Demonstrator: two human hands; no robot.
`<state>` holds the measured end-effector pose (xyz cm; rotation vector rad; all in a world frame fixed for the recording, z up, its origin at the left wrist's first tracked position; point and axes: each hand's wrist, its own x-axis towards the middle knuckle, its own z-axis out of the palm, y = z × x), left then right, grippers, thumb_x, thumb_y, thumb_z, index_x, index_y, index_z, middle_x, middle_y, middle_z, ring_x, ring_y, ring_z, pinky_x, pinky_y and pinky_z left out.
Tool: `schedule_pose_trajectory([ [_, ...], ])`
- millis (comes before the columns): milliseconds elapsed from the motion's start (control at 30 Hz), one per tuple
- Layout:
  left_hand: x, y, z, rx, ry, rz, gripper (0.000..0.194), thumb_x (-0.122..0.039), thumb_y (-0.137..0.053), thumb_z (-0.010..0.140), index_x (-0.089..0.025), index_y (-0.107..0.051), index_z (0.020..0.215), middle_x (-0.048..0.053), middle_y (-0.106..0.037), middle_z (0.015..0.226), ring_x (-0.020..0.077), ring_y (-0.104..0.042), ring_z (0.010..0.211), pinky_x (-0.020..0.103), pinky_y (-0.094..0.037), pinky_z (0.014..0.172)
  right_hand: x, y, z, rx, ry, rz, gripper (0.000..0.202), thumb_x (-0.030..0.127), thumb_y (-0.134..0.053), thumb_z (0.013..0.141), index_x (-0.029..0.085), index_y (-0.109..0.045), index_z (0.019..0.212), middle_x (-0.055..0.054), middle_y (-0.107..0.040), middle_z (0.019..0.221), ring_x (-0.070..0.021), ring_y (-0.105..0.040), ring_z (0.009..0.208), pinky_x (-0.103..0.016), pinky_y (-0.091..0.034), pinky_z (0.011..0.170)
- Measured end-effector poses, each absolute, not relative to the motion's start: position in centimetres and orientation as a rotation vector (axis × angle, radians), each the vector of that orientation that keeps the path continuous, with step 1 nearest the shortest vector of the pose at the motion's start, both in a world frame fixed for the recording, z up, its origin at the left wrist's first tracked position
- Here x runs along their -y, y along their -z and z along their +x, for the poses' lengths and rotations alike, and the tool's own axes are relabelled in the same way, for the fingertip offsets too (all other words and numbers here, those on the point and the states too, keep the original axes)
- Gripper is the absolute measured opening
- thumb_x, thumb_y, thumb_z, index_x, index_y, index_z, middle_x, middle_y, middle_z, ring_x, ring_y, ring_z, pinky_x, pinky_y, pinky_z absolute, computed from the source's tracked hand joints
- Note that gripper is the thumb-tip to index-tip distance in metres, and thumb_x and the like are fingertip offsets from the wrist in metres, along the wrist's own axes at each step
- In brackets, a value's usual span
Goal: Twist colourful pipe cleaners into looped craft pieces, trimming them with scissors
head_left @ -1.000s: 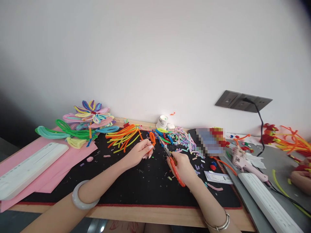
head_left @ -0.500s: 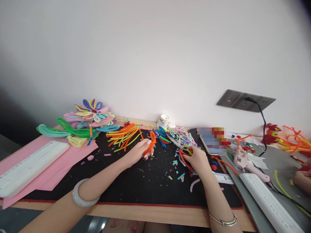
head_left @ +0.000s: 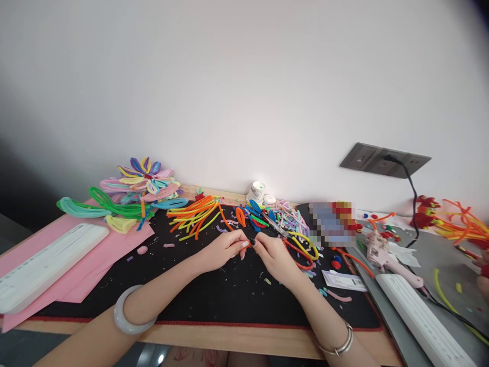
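Observation:
Over the black mat (head_left: 214,300), my left hand (head_left: 225,251) and my right hand (head_left: 271,255) meet at the fingertips. Both pinch a small orange pipe cleaner piece (head_left: 248,245), mostly hidden by the fingers. Behind them lies an orange loop (head_left: 240,216), beside blue loops (head_left: 253,209). Orange and yellow pipe cleaners (head_left: 194,216) are spread beyond my left hand. Scissors (head_left: 275,225) rest among pastel scraps (head_left: 292,216), and red and yellow curved pipe cleaners (head_left: 305,250) lie right of my right hand.
A pipe cleaner flower (head_left: 147,178) and a white box (head_left: 53,265) are at the left. A paper cup (head_left: 256,191) stands by the wall. At the right are a pink glue gun (head_left: 393,260), a white power strip (head_left: 424,316), a cord and another person's hand (head_left: 484,278).
My right hand has moved left from the red and yellow pipe cleaners to meet my left hand. The orange loop now lies on the mat, out of my left hand.

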<state>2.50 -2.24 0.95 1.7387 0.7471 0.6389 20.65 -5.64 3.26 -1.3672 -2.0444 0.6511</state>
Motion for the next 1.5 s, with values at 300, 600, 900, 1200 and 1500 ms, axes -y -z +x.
schedule_pose_trajectory([
  [300,1.9,-0.6,2.4,-0.689,-0.675,1.599,0.024,-0.039,-0.042,0.086,-0.017,-0.047,0.078,-0.003,-0.052,0.066,0.0071,-0.037,0.052,0.021,-0.032,0.052,4.7,-3.0,20.2,1.961,-0.866,-1.275,0.024,0.029,-0.034,0.088,0.020,-0.035,0.065,0.005,-0.035,0.059,-0.0096,-0.032,0.054,-0.022,-0.026,0.051],
  [600,1.1,-0.7,1.8,-0.850,-0.735,1.676,0.036,-0.046,-0.041,0.085,-0.017,-0.043,0.064,-0.005,-0.041,0.054,0.0072,-0.037,0.047,0.021,-0.031,0.049,4.0,-3.3,20.0,2.014,-0.602,-1.271,0.026,0.021,-0.034,0.087,0.020,-0.028,0.062,0.005,-0.031,0.055,-0.0100,-0.029,0.052,-0.023,-0.023,0.051],
  [900,0.6,-1.1,1.4,-0.855,-0.864,1.548,0.038,-0.049,-0.040,0.085,-0.016,-0.043,0.066,-0.004,-0.045,0.051,0.0062,-0.036,0.042,0.019,-0.028,0.042,3.6,-3.3,19.6,1.971,-0.485,-1.267,0.025,0.024,-0.032,0.088,0.020,-0.033,0.063,0.004,-0.034,0.056,-0.0111,-0.035,0.053,-0.024,-0.026,0.053],
  [1200,0.6,-1.4,1.1,-0.871,-0.887,1.614,0.031,-0.044,-0.043,0.085,-0.016,-0.048,0.075,-0.003,-0.051,0.060,0.0059,-0.037,0.044,0.019,-0.031,0.046,3.5,-2.7,19.5,1.898,-0.477,-1.302,0.025,0.025,-0.032,0.089,0.020,-0.034,0.064,0.004,-0.038,0.057,-0.0107,-0.036,0.052,-0.023,-0.027,0.053],
  [1500,1.2,-1.5,1.2,-0.921,-0.828,1.840,0.032,-0.038,-0.041,0.087,-0.016,-0.050,0.065,-0.006,-0.044,0.051,0.0065,-0.037,0.044,0.020,-0.032,0.050,4.3,-2.3,19.1,1.981,-0.572,-1.276,0.021,0.025,-0.036,0.088,0.018,-0.051,0.075,0.002,-0.049,0.063,-0.0120,-0.043,0.057,-0.023,-0.032,0.056],
])
